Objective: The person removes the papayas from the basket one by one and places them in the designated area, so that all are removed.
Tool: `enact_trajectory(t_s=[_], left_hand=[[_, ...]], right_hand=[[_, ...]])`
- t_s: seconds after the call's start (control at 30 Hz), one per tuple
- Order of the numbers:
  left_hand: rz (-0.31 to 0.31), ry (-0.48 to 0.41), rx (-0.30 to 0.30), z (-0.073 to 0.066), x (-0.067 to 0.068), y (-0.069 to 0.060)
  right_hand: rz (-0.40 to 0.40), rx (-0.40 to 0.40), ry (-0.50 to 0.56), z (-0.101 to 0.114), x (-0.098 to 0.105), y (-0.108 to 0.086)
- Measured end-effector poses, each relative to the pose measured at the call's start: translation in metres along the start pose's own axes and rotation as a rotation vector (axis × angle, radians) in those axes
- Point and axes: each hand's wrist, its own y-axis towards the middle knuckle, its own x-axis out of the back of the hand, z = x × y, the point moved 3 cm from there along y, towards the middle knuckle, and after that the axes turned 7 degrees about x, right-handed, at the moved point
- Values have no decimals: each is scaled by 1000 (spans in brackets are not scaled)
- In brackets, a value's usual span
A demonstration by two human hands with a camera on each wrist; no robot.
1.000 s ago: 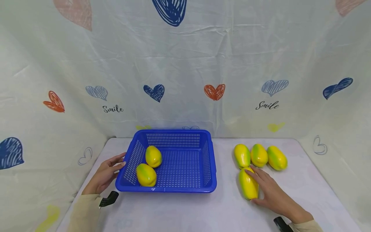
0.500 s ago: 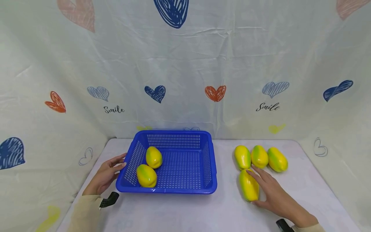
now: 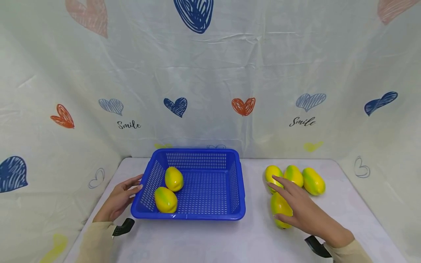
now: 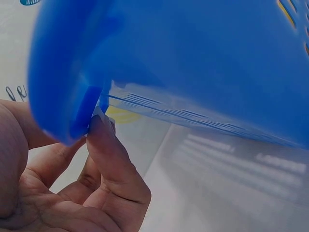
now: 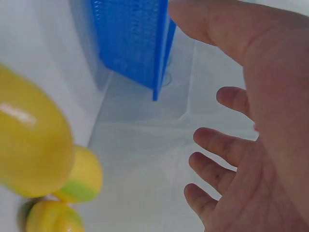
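Note:
A blue plastic basket (image 3: 210,190) with mesh walls stands on the table, holding two yellow-green mangoes, a rear one (image 3: 174,179) and a front one (image 3: 166,199). My left hand (image 3: 120,197) pinches the basket's left rim; the left wrist view shows its fingertips bent under the rim (image 4: 58,72). To the right, my right hand (image 3: 304,208) is spread above a mango (image 3: 279,210), partly hiding it. In the right wrist view, the right palm (image 5: 260,179) holds nothing and stands apart from the mangoes.
Behind that mango lie three more in a row: a left one (image 3: 272,172), a middle one (image 3: 294,175) and a right one (image 3: 314,181). The white table (image 3: 204,241) backs onto a hanging sheet (image 3: 210,80) printed with hearts.
My right hand has come off the near mango, lifting and shifting slightly left and back with fingers spread. The left hand and basket stay put.

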Motion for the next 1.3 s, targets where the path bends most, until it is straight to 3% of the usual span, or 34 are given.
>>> enact_trajectory(t_s=[0.43, 0.73, 0.97, 1.3], left_hand=[[7, 6, -16, -3, -1, 1], [8, -6, -2, 1, 1, 2], [14, -14, -3, 2, 1, 3], [5, -18, 3, 1, 1, 3]], right_hand=[[48, 107, 105, 22, -2, 59], [146, 152, 197, 43, -14, 100], [181, 252, 177, 61, -24, 129], [302, 280, 131, 81, -42, 166]])
